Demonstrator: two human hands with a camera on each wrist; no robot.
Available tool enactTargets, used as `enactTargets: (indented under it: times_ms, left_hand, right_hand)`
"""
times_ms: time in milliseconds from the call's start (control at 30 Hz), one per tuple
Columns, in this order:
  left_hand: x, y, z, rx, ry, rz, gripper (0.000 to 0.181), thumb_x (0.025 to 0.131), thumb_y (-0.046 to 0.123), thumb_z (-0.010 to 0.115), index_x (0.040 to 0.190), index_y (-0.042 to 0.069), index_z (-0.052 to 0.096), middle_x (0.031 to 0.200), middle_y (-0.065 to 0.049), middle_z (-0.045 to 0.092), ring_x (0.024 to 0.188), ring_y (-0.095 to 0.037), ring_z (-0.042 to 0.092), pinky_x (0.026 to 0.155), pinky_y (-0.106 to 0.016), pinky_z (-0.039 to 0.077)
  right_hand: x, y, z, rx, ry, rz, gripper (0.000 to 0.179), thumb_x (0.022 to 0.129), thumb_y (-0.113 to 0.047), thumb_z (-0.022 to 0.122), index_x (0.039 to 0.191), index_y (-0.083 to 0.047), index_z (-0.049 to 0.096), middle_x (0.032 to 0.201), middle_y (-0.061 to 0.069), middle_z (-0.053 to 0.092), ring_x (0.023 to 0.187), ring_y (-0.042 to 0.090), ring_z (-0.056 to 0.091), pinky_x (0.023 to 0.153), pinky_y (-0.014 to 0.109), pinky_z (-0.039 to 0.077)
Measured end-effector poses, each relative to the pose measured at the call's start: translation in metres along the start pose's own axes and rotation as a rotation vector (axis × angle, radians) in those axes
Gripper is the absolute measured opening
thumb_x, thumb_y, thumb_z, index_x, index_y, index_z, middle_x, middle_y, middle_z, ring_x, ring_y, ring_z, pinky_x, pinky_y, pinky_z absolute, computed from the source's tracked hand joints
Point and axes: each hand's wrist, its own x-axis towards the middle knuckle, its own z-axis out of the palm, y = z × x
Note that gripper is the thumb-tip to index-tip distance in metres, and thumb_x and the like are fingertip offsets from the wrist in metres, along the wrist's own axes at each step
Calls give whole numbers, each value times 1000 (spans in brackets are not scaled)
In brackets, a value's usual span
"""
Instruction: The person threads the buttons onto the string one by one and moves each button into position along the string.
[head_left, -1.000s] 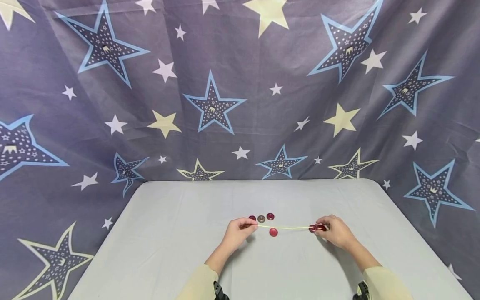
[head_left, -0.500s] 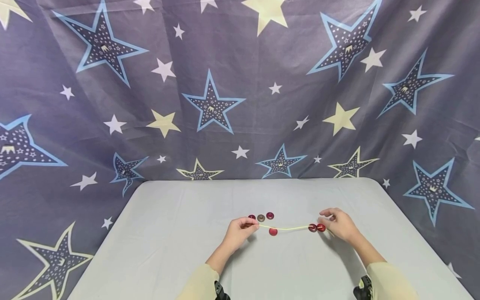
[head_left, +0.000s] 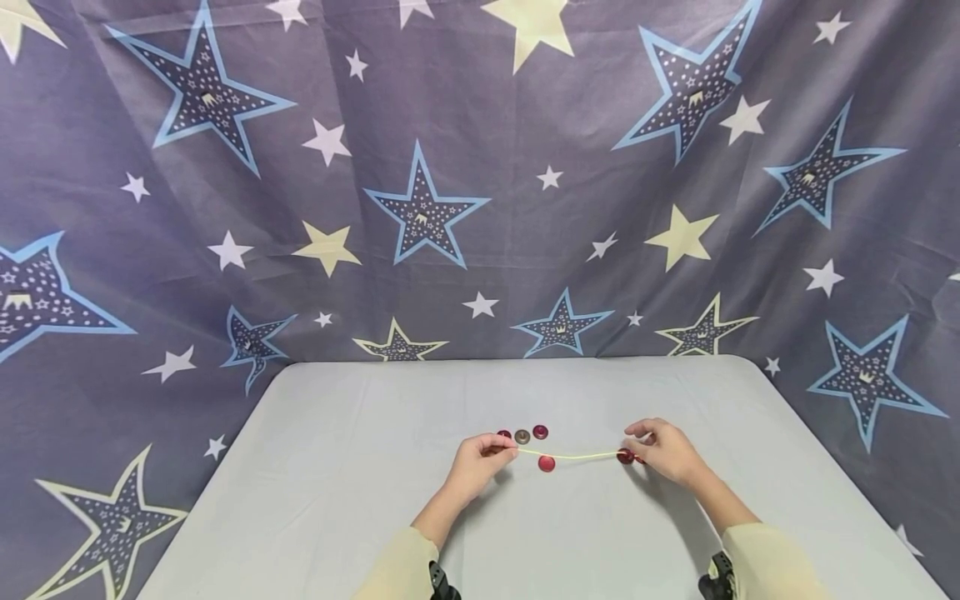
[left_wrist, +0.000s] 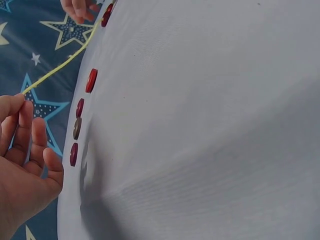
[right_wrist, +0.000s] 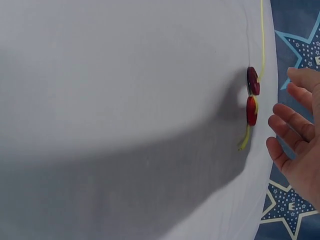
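My left hand pinches one end of a yellow string between thumb and forefinger. From there the string sags rightward to two threaded buttons lying on the white table, one dark red and one bright red. A short string tail sticks out past the bright red one. Over these buttons hovers my right hand, thumb and forefinger apart, the other fingers loosely bent and holding nothing. In the head view it partly covers the bright red button. A loose red button lies under the string's middle.
Behind the string, a row of loose buttons lies on the white table: a dark red one, a brown one and another dark red one, partly behind my left fingers. A star-patterned curtain hangs beyond the table.
My right fingers have let go of the threaded buttons; the hand drew back to the right, then came a little left over them again. The left hand stays in place, pinching the string.
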Motion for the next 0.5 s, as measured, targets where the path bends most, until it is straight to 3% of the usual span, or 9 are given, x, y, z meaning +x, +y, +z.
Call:
enactTargets:
  times_ms: [500]
  left_hand:
    - [1,-1,-1,0,9,8,16,83,18,70,92,4,70,88,-5,68,74,-7,57,65,-21,48]
  right_hand:
    - [1,-12,8,20,-30,-11,27,81,-18,71,101,0,66,87,6,62,68,9,56,61,21,42]
